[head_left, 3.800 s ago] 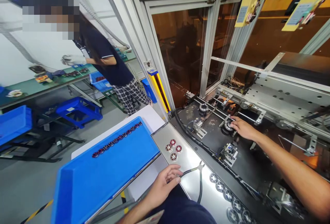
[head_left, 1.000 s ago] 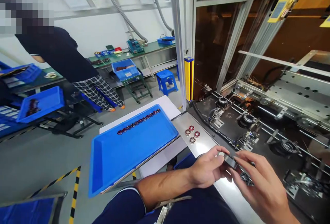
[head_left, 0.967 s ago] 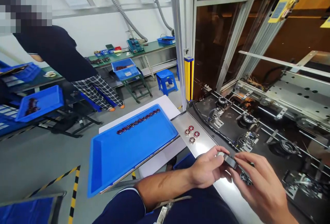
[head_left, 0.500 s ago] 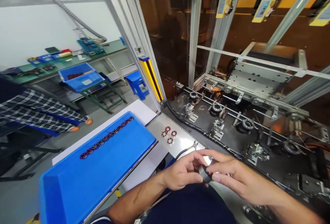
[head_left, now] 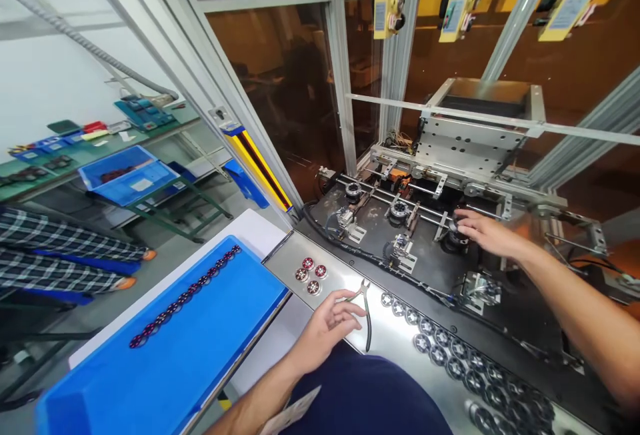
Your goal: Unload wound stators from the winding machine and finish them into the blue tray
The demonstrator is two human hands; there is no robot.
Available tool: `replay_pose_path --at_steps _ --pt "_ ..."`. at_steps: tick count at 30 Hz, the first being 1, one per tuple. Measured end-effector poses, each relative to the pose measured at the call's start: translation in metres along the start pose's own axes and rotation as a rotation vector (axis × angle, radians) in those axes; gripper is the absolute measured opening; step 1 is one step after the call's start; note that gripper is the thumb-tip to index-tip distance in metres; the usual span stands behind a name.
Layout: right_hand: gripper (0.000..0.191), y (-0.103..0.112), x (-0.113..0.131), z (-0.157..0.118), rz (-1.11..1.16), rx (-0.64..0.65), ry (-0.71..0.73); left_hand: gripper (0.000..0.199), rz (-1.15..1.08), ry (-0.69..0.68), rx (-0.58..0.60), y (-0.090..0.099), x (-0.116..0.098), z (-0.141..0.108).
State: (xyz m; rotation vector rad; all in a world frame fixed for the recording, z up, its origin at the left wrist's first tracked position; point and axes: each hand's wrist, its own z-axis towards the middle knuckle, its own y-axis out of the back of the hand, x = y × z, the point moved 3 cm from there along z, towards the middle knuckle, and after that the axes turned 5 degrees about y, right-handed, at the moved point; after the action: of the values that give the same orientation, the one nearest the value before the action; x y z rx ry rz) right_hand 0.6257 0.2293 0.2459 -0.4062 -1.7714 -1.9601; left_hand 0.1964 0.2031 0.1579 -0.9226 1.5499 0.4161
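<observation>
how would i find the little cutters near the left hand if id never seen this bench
Start at the long steel ledge in front of the black machine bed. The cutters lie on it beside the fingertips of the left hand, jaws pointing away. Unlike the round parts around them, they have two thin dark curved handles.

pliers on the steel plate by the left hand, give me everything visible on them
The pliers are small cutters: short silvery metal jaws pointing away from the person, and two thin, dark, curved handles trailing back toward the person. They lie flat on the brushed steel plate, between the cluster of red-wound parts and the row of dark round parts. The left hand rests beside them, fingertips at or near the left handle; actual contact cannot be told. The jaws look nearly closed.
</observation>
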Motion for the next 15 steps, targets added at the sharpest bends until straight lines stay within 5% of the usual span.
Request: replay_pose_path --at_steps 6,15 --pt "0.031 -0.012 -0.076 -0.001 -0.119 -0.046 0.022 0.05 -0.003 0.043 -0.152 0.019 0.028 -0.009" --pt "0.028 -0.024 -0.096 -0.004 -0.182 -0.102 0.076 0.049 -0.018 0.075 -0.19 0.019 0.031 -0.007"
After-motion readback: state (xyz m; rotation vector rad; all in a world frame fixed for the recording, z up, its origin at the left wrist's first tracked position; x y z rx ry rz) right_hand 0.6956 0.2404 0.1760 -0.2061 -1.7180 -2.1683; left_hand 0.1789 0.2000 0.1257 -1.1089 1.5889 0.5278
